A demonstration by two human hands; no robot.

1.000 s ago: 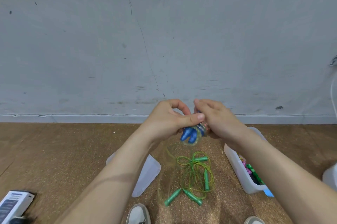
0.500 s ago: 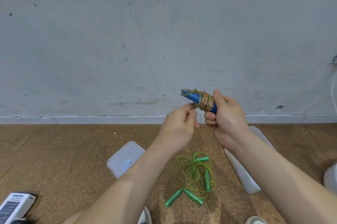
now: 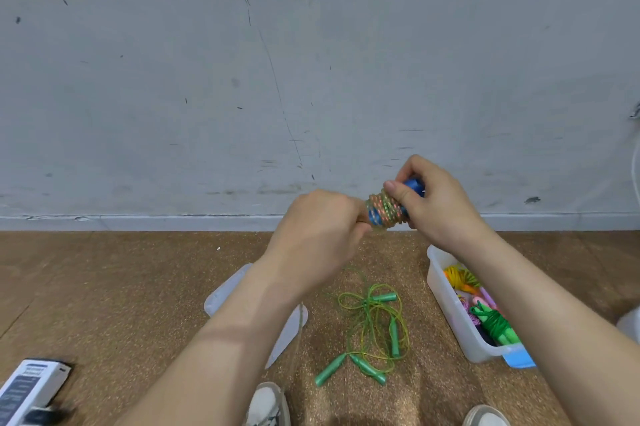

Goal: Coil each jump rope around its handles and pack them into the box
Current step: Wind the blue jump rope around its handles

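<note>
The right hand (image 3: 436,207) has its grip closed round the coiled blue-handled jump rope (image 3: 384,212), thumb on the coils. The left hand (image 3: 318,231) pinches the other end, mid-air before the wall. Below, green jump ropes (image 3: 394,339) lie loose on the floor between the box (image 3: 446,304) and its lid (image 3: 225,294).

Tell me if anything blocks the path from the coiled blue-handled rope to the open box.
Nothing visible blocks it. The left hand and right hand grip the blue-handled rope in the air near the box, whose top is open, its lid lying off on the floor. Only the holder's own right forearm crosses over the box.
</note>
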